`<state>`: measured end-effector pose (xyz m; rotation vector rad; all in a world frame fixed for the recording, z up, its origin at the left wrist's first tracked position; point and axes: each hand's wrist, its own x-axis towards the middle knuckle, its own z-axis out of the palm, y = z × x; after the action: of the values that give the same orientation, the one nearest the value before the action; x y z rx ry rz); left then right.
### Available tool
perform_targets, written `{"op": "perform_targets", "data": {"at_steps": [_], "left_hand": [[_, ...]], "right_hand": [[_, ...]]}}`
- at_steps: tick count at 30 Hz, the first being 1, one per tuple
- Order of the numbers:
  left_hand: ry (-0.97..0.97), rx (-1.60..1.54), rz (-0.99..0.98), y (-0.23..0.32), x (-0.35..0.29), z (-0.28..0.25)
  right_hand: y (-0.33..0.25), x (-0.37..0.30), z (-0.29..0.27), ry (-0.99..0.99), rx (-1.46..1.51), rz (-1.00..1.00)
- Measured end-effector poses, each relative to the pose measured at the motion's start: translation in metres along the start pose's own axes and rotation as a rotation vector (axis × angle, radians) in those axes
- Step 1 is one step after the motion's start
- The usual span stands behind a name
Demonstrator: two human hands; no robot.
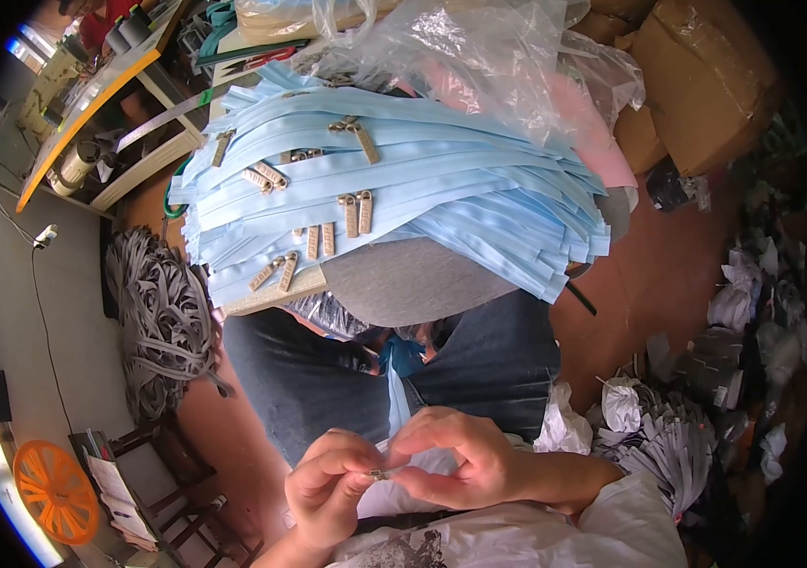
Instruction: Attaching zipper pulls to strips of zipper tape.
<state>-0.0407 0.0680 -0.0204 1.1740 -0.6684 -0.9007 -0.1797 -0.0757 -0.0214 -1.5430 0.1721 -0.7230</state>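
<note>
Close to my body, my left hand [329, 481] pinches a small metal zipper slider [377, 474] between thumb and fingertips. Right beside it, my right hand [455, 459] has thumb and forefinger closed on what looks like the pale end of a zipper tape, touching the slider. A light blue zipper tape [398, 398] hangs between my knees and runs up behind my fingers. In front of my lap, a thick pile of light blue zippers [346, 175] lies across a grey padded surface [403, 284]. Several metal pulls [358, 214] rest on the pile.
Clear plastic bags [479, 47] and cardboard boxes [706, 85] stand beyond the pile. Grey strips [162, 322] lie heaped on the floor at left, with more grey tapes [668, 435] and scraps at right. An orange wheel [55, 492] is at lower left. A person [100, 24] sits at a far-left table.
</note>
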Motion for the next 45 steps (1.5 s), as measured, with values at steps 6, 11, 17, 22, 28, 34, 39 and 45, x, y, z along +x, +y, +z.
{"op": "perform_targets", "data": {"at_steps": [6, 11, 17, 22, 28, 34, 39, 45], "left_hand": [[-0.072, 0.244, 0.181, 0.003, 0.006, -0.003], [-0.124, 0.310, 0.292, 0.008, 0.006, -0.003], [-0.159, 0.309, 0.306, 0.011, 0.010, -0.001], [-0.158, 0.354, 0.317, 0.014, 0.012, 0.000], [-0.095, 0.532, 0.390, 0.017, 0.012, 0.001], [-0.118, 0.587, 0.367, 0.021, 0.011, -0.007], [-0.154, 0.490, 0.362, 0.019, 0.018, -0.004], [-0.140, 0.558, 0.354, 0.018, 0.017, -0.006]], "right_hand": [[0.001, -0.004, 0.003, 0.044, 0.069, -0.003], [0.003, -0.004, 0.002, 0.012, 0.110, -0.064], [0.001, -0.004, -0.003, -0.041, 0.140, -0.050], [0.000, -0.003, -0.003, -0.025, 0.105, -0.039], [-0.003, 0.009, -0.012, -0.029, -0.100, -0.121], [-0.003, 0.005, -0.016, -0.027, -0.205, -0.094], [0.001, 0.004, -0.011, -0.027, -0.121, -0.103], [-0.001, 0.009, -0.010, -0.014, -0.121, -0.058]]}}
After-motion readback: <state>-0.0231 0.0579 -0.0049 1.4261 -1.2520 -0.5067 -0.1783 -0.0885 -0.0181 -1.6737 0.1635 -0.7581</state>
